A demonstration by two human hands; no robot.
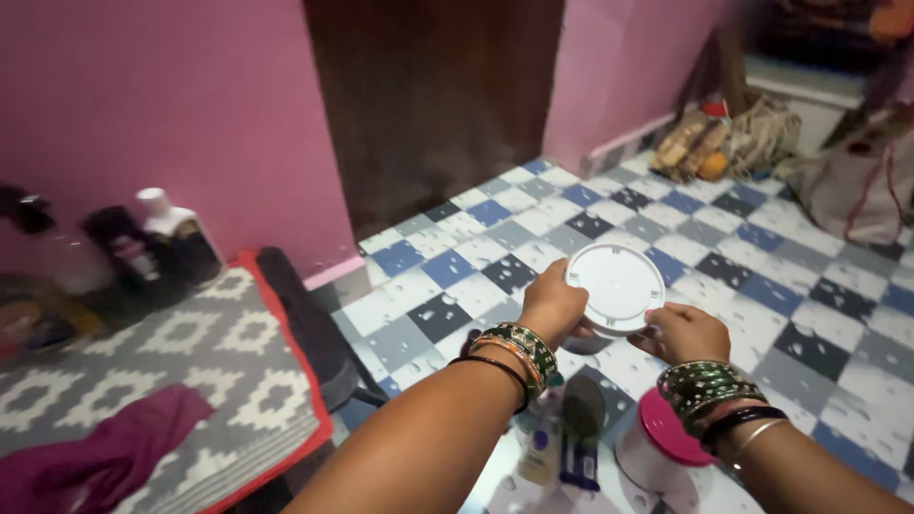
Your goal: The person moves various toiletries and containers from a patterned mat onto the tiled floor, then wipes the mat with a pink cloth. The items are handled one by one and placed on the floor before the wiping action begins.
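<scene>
Both hands grip a round white lid (616,286) above the tiled floor (762,257) | left hand (550,306) closed on its left rim, right hand (684,333) pinching the near-right edge | pink-lidded jar (662,443) just below the lid | an even grip on both sides would keep the lid level.

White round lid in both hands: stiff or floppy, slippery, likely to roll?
The white round lid probably stays stiff: it keeps a flat disc shape between the left hand and right hand. Looks like thin plastic, so likely light. The smooth surface may slip; on edge it could roll.
</scene>
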